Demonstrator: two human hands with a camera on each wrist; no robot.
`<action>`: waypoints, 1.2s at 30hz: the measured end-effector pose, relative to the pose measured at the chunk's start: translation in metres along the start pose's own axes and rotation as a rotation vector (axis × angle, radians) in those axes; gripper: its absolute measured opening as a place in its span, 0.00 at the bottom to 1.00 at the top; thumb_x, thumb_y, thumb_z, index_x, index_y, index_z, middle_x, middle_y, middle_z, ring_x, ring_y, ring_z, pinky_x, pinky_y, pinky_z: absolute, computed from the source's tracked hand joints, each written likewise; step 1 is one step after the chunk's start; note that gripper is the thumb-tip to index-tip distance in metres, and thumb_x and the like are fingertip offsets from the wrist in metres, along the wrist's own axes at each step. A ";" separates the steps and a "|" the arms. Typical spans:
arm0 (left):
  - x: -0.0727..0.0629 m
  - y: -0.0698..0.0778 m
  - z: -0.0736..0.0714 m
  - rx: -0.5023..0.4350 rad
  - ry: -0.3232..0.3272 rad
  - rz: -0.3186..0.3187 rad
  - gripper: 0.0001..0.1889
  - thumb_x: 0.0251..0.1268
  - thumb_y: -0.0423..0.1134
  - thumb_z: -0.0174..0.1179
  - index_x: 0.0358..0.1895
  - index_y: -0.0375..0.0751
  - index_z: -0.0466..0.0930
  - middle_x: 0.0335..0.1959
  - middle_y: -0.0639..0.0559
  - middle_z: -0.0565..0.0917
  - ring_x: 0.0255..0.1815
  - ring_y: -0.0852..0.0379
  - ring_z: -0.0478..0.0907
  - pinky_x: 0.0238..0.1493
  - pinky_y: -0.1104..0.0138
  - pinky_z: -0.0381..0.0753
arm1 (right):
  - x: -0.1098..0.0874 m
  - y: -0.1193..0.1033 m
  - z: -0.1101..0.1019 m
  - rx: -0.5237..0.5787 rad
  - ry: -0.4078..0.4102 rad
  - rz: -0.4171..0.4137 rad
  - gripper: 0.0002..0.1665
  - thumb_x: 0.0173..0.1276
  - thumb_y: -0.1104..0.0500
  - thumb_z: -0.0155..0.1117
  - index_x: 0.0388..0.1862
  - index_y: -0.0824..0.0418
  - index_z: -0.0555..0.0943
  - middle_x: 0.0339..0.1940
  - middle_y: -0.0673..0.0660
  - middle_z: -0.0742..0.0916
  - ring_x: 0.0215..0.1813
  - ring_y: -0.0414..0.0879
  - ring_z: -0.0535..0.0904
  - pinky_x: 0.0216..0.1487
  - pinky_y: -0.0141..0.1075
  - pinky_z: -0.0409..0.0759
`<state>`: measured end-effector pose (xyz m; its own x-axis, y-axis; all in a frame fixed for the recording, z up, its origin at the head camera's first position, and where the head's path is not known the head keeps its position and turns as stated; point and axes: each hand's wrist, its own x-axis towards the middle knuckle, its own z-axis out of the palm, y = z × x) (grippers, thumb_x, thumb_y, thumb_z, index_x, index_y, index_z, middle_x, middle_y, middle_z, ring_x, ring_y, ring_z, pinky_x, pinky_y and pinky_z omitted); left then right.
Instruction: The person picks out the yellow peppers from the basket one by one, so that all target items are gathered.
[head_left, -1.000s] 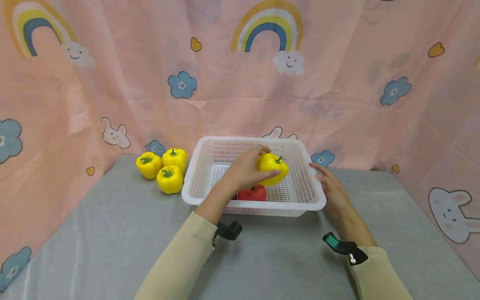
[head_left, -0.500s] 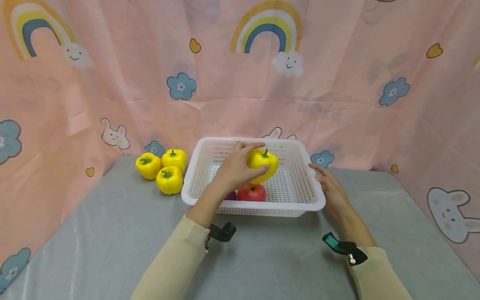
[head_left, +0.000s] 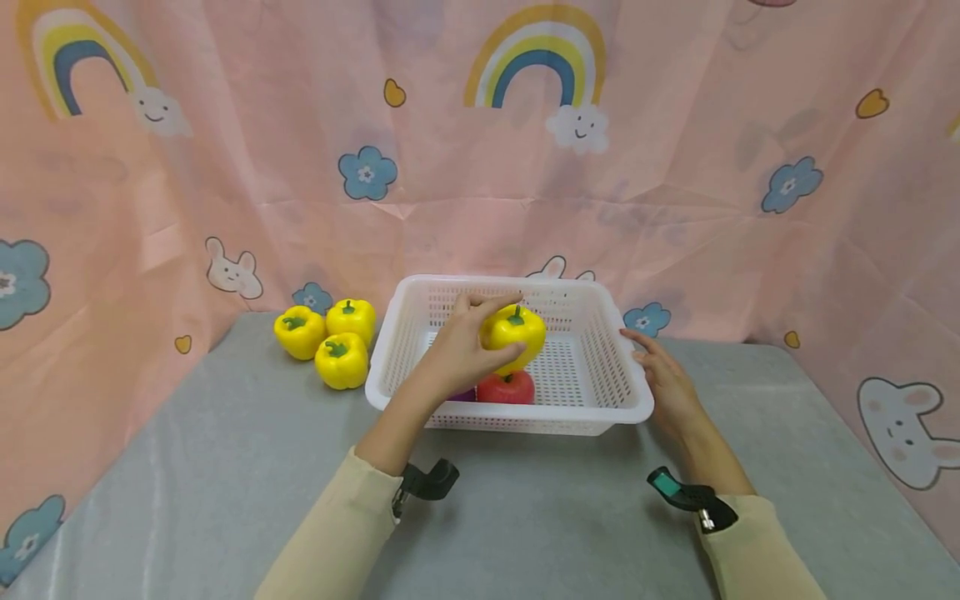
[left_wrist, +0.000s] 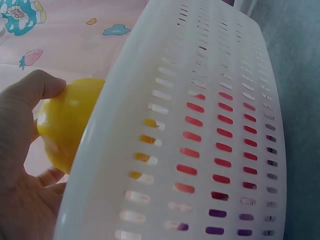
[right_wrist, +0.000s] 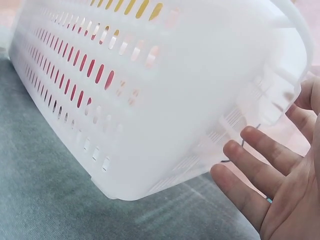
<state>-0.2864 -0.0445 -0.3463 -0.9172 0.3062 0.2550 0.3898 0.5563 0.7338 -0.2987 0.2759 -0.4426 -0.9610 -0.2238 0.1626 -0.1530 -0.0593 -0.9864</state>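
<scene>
My left hand (head_left: 457, 350) holds a yellow bell pepper (head_left: 519, 337) by its side, thumb and fingers around it, over the white slotted plastic basket (head_left: 615, 412). In the left wrist view the yellow pepper (left_wrist: 70, 122) is partly hidden behind the basket wall (left_wrist: 115, 130). Below it in the basket lies a red apple (head_left: 506, 388). A purple thing (head_left: 463, 396) beside the apple is mostly hidden by my left arm and the rim. My right hand (head_left: 671, 387) is at the basket's right end, touching the rim; its fingers (right_wrist: 265, 167) extend loosely along the outer wall.
Three more yellow bell peppers (head_left: 341, 361) stand grouped on the grey table (head_left: 187, 467), just left of the basket. A pink patterned cloth (head_left: 480, 183) hangs directly behind the table and along its sides.
My left hand has carried the yellow bell pepper to the left over the basket, uncovering more of the apple and the purple thing. My right hand stays at the rim.
</scene>
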 end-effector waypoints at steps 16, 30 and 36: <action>-0.017 -0.013 -0.022 0.005 0.090 0.057 0.29 0.63 0.48 0.68 0.68 0.58 0.73 0.69 0.49 0.71 0.65 0.48 0.73 0.61 0.54 0.84 | -0.001 0.000 -0.002 -0.030 -0.009 0.004 0.27 0.84 0.50 0.41 0.78 0.50 0.61 0.61 0.40 0.80 0.52 0.33 0.84 0.46 0.29 0.86; -0.037 -0.017 -0.039 0.001 0.125 0.058 0.31 0.64 0.47 0.68 0.69 0.52 0.70 0.67 0.49 0.71 0.64 0.49 0.75 0.55 0.54 0.87 | 0.000 0.001 -0.001 -0.030 -0.013 0.001 0.27 0.84 0.50 0.42 0.78 0.51 0.61 0.61 0.41 0.80 0.52 0.34 0.84 0.45 0.30 0.86; -0.045 -0.021 -0.049 -0.013 0.169 0.047 0.32 0.63 0.45 0.69 0.70 0.50 0.69 0.69 0.47 0.71 0.65 0.45 0.75 0.55 0.51 0.87 | 0.001 0.001 0.000 -0.045 0.003 0.019 0.28 0.84 0.49 0.43 0.79 0.50 0.61 0.61 0.40 0.79 0.52 0.33 0.83 0.46 0.29 0.86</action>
<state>-0.2572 -0.1075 -0.3421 -0.8993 0.1971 0.3905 0.4325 0.5338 0.7266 -0.2998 0.2757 -0.4432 -0.9644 -0.2220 0.1438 -0.1450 -0.0110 -0.9894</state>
